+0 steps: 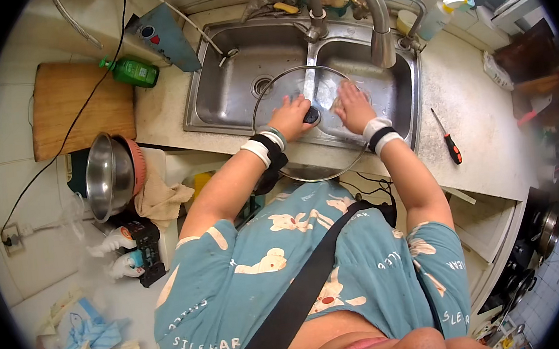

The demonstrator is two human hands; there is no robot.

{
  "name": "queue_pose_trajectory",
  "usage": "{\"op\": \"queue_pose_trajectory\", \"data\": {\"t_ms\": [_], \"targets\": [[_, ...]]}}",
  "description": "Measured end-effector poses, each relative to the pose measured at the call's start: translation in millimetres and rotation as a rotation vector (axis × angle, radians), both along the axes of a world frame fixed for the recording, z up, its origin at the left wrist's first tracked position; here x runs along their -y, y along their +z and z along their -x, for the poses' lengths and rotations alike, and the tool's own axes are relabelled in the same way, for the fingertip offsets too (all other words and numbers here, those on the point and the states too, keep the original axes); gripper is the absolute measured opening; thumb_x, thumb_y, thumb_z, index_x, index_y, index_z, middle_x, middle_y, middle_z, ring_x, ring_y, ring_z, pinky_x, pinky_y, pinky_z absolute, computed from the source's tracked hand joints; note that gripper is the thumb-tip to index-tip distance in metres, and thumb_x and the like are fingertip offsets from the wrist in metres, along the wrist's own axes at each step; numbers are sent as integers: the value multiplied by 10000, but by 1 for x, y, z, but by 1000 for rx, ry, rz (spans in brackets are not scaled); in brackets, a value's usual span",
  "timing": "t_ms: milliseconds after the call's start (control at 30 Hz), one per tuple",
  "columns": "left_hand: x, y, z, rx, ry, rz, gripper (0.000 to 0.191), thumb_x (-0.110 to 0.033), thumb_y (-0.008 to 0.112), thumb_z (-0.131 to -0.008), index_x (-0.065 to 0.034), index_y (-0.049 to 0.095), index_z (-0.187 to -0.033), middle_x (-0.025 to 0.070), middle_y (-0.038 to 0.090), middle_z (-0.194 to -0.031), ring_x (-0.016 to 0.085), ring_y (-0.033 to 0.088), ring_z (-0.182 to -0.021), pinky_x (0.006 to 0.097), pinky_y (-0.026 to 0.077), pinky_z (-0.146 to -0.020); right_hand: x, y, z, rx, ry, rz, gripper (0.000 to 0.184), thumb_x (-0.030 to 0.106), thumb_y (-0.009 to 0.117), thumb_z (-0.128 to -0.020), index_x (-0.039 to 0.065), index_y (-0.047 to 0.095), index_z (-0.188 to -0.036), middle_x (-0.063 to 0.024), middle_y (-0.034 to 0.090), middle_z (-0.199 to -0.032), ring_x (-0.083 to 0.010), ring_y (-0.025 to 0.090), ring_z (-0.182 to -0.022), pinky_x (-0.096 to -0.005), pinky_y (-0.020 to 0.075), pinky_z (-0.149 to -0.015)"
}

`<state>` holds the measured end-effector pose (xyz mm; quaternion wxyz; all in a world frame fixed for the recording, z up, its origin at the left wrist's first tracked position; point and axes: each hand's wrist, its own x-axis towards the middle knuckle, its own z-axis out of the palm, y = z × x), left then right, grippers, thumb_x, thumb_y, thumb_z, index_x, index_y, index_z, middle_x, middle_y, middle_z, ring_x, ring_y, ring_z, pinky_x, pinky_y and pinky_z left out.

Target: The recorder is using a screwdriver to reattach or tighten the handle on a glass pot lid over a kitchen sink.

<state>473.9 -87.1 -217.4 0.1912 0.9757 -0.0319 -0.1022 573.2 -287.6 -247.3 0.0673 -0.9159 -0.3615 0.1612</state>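
A clear glass pot lid [328,136] with a metal rim is held over the front of a double-bowl stainless steel sink [192,100]. My left hand [291,118] grips its black knob [312,115] near the centre. On the right part of the glass lies my right hand [354,108], palm down with its fingers stretched forward. A blurred pale edge shows beside those fingers; whether something is under the palm cannot be made out. Above the right bowl hangs a metal pull-out faucet [383,48].
A screwdriver [449,144] lies on the right counter. At left are a wooden cutting board [82,109], a green pump bottle [136,71], a steel bowl [107,175] and a beige cloth [163,198]. A black cord [78,116] crosses the left side. A spray bottle [434,19] stands behind right.
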Motion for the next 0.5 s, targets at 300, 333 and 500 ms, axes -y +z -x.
{"op": "queue_pose_trajectory", "data": {"t_ms": [300,333,500], "targets": [[-19,-7,5,42,72,190,638,-224,778,-663,-12,460,-1175,229,438,-1308,357,426,-1215,397,350,-1026,-7,-9,-3,-34,-130,-135,629,340,516,-877,31,306,-1383,-146,261,-1463,-271,218,-1367,-432,190,-1106],[-15,8,9,-73,238,231,710,-251,804,-640,2,459,-1206,240,417,-1328,351,397,-1245,385,349,-1028,-5,-17,-4,-42,-99,-207,569,262,529,-870,34,347,-1358,-151,293,-1446,-281,249,-1352,-415,224,-1095],[-23,-12,23,-48,329,218,881,-327,838,-581,25,419,-1272,238,369,-1372,339,366,-1277,376,331,-1043,-9,12,22,-202,114,-522,383,28,542,-827,63,542,-1208,-155,468,-1319,-319,455,-1202,-353,384,-993]]}}
